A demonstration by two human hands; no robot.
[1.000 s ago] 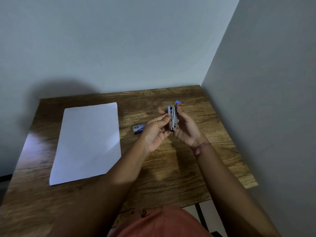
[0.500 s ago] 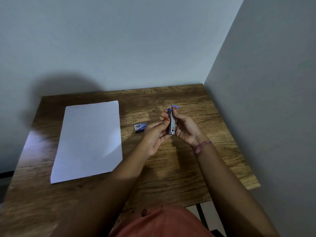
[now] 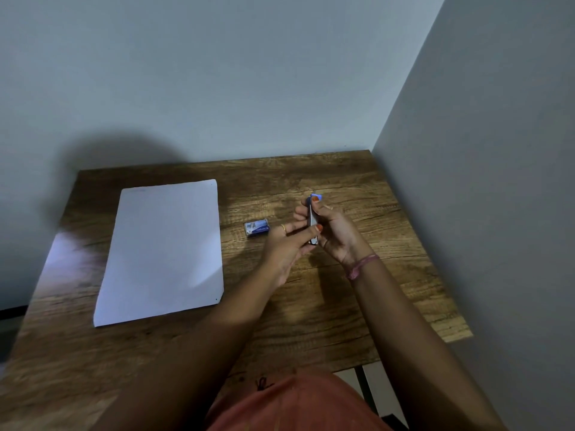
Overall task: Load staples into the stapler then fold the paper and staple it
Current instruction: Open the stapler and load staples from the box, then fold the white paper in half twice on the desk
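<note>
Both my hands are up over the right half of the wooden table [image 3: 311, 321], and the stapler [image 3: 312, 221] is caught between them, standing nearly on end with its blue tip pointing away from me toward the wall. My right hand [image 3: 337, 233] wraps the stapler from the right side, fingers curled around its body, one orange-painted nail sitting right at the blue top end. My left hand [image 3: 287, 247] comes in from the left, thumb and fingers closed in on the lower silver part of the stapler, another orange nail pressed against the metal; there's a ring on one finger of that hand. Whether the stapler's magazine is open or shut I can't tell from here, it's too small and edge-on. A pink thread band [image 3: 362, 266] circles my right wrist. Just left of my left hand, lying flat on the wood and not touched by anything, is the little blue staple box [image 3: 257, 227]. Farther left, well apart from the hands, the white sheet of paper [image 3: 163, 248] lies flat and unfolded, its long side running away from me. The table is tucked into the corner where two grey walls meet, and my orange garment [image 3: 295, 405] shows at the bottom edge.
</note>
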